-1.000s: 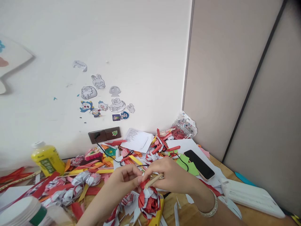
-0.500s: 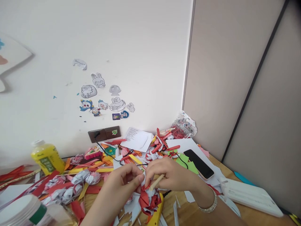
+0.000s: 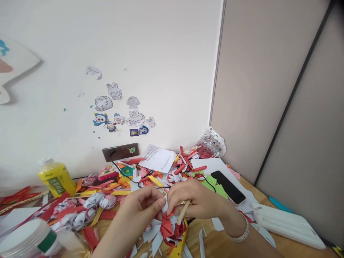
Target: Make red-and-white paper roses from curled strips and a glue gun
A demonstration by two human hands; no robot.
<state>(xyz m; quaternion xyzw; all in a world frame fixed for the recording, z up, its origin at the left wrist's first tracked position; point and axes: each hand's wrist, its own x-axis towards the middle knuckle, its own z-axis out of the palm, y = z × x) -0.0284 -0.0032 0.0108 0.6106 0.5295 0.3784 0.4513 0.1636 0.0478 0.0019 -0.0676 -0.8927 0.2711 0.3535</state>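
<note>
Red and white folded paper (image 3: 172, 227) is between my two hands, low in the centre of the head view. My left hand (image 3: 146, 206) pinches a small white piece at its upper edge, thumb against fingers. My right hand (image 3: 192, 199) is closed around a thin beige stick (image 3: 183, 212), its fingertips touching the top of the red paper. The stick slants down over the paper's right side. Beneath the paper lies a yellow tool (image 3: 179, 249), largely covered. The exact contact between fingertips and paper is partly hidden.
Paper strips and scraps (image 3: 115, 193) cover much of the wooden table (image 3: 215, 243). A yellow bottle (image 3: 57, 179) and a white-lidded jar (image 3: 24, 236) stand left. To the right lie a phone (image 3: 228, 187) and a white case (image 3: 290, 225). A cable (image 3: 122, 173) runs from the wall socket.
The stick has tilted slightly more upright and its lower end has shifted right. Both hands keep nearly the same pose. The whole view has shifted slightly.
</note>
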